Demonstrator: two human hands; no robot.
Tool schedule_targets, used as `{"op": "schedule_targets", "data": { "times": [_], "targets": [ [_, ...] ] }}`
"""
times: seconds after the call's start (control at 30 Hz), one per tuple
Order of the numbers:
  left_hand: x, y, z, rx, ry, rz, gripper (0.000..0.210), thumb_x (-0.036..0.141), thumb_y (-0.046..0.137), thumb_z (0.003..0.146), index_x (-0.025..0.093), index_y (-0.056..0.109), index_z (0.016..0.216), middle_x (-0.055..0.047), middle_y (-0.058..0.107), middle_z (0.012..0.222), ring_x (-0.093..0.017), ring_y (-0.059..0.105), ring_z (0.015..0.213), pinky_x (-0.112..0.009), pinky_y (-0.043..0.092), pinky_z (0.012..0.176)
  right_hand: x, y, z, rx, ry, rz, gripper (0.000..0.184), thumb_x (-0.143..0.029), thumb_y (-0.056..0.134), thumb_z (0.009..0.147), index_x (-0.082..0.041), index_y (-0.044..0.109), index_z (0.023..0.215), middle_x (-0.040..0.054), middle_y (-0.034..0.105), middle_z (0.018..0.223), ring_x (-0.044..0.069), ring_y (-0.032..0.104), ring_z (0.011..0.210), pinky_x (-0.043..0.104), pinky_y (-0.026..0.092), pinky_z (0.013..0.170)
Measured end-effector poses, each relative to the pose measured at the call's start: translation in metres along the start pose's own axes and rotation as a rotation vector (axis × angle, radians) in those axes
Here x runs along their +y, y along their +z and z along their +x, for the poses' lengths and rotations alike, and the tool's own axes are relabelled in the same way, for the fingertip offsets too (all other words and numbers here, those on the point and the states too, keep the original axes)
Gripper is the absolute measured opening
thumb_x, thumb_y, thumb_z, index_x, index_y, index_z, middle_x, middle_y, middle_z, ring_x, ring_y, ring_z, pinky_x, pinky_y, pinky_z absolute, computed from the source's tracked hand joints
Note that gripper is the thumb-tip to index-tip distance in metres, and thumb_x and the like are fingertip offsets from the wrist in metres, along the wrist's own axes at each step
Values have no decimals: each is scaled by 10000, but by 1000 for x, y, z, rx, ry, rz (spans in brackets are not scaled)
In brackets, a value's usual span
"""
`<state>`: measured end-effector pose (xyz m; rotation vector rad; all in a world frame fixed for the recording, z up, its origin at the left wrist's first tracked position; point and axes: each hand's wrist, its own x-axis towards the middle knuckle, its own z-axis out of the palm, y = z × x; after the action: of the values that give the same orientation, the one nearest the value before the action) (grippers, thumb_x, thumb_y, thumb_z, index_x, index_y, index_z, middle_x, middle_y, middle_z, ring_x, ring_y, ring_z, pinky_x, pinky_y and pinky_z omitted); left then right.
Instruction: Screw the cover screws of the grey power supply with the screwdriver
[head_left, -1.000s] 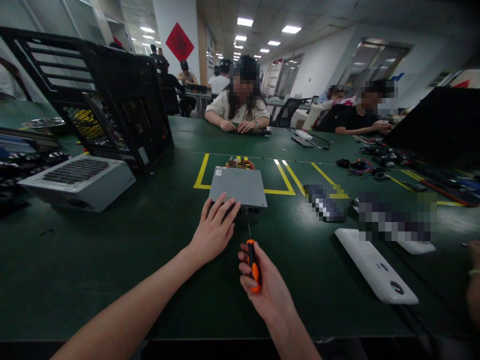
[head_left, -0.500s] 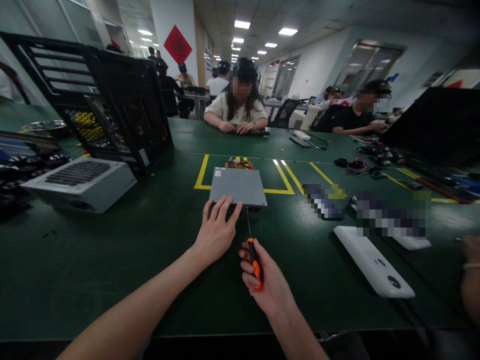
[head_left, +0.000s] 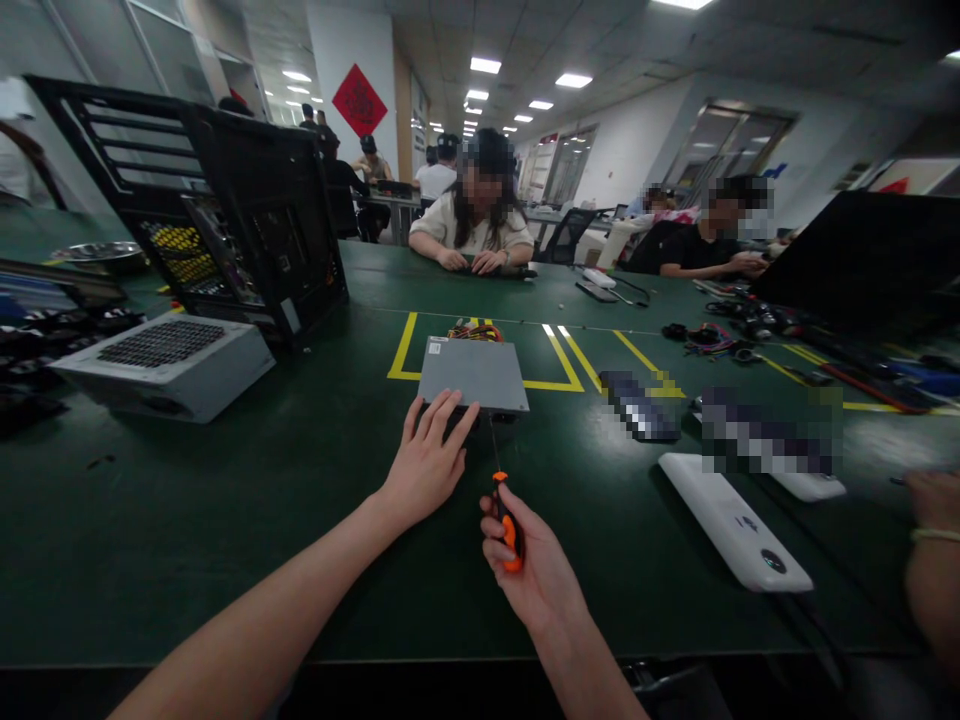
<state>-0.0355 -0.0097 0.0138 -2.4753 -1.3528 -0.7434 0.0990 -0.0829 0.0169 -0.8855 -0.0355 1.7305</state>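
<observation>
Currently resting the left hand (head_left: 427,455) on the near edge of a grey metal box (head_left: 472,372), and pointing a screwdriver (head_left: 512,540) at the same side with the right hand (head_left: 541,565). Have the box on the green table (head_left: 142,550), straight ahead, touching the left fingertips but apart from the right hand, with only the screwdriver's thin shaft between.

Reaching in with both bare arms from the bottom of the view, slanting the left forearm up and rightward, the right one up and leftward. Spreading the left hand palm down, with fingers loosely apart over the edge, clasping nothing. Curling the right fingers around the orange-and-black handle, with the thumb set along it near the shaft. Aiming that shaft away, just right of the left fingertips. Cannot tell the exact seat of the tip, lost in the dark below the edge.

See a plain, smooth top on the box, a small white label near the far left corner, and coloured wires (head_left: 478,332) bunched behind the far side. Find it lying flat across a line of yellow tape (head_left: 553,385). Notice also a second grey box (head_left: 217,370) with a mesh panel, off to the left beside a black computer case (head_left: 289,215).
</observation>
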Motion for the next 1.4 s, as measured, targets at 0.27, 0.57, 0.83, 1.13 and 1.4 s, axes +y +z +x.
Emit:
{"op": "schedule_targets", "data": {
  "times": [0.27, 0.57, 0.83, 1.13, 1.4],
  "targets": [
    [0, -1, 0, 14, 7, -12, 556, 185, 461, 816, 191, 312, 1352, -127, 309, 1403, -262, 212, 1325, -491, 151, 1084, 3, 6, -1, -16, 106, -12, 259, -302, 442, 875, -109, 609, 916, 39, 561, 682, 49, 473, 494, 112, 353, 365],
    [1, -2, -1, 31, 27, 10, 405, 204, 480, 819, 238, 496, 1222, -113, 302, 1408, -269, 228, 1319, -496, 177, 1077, 7, 5, -1, 49, 45, 28, 121, -209, 525, 828, -114, 591, 789, 27, 562, 673, 46, 485, 498, 112, 364, 383],
    [0, -2, -1, 33, 31, 2, 376, 189, 510, 791, 229, 551, 1163, -120, 297, 1409, -286, 228, 1317, -513, 193, 1067, 4, 6, -2, -17, 61, 48, 157, -240, 507, 839, -117, 603, 825, 30, 556, 666, 39, 437, 463, 102, 281, 327],
    [0, -1, -1, 18, 26, 11, 387, 197, 511, 798, 239, 530, 1182, -130, 287, 1408, -279, 205, 1327, -504, 171, 1073, 4, 9, -2, 33, 112, -2, 246, -279, 466, 866, -98, 603, 961, 39, 564, 709, 49, 490, 514, 118, 395, 399],
    [-1, -2, -1, 10, 36, 7, 401, 207, 505, 805, 243, 507, 1205, -132, 271, 1415, -269, 186, 1334, -501, 162, 1073, 5, 8, -3, 14, 78, 57, 144, -199, 497, 845, -106, 592, 788, 31, 559, 685, 33, 458, 487, 101, 350, 373]
  ]
}}
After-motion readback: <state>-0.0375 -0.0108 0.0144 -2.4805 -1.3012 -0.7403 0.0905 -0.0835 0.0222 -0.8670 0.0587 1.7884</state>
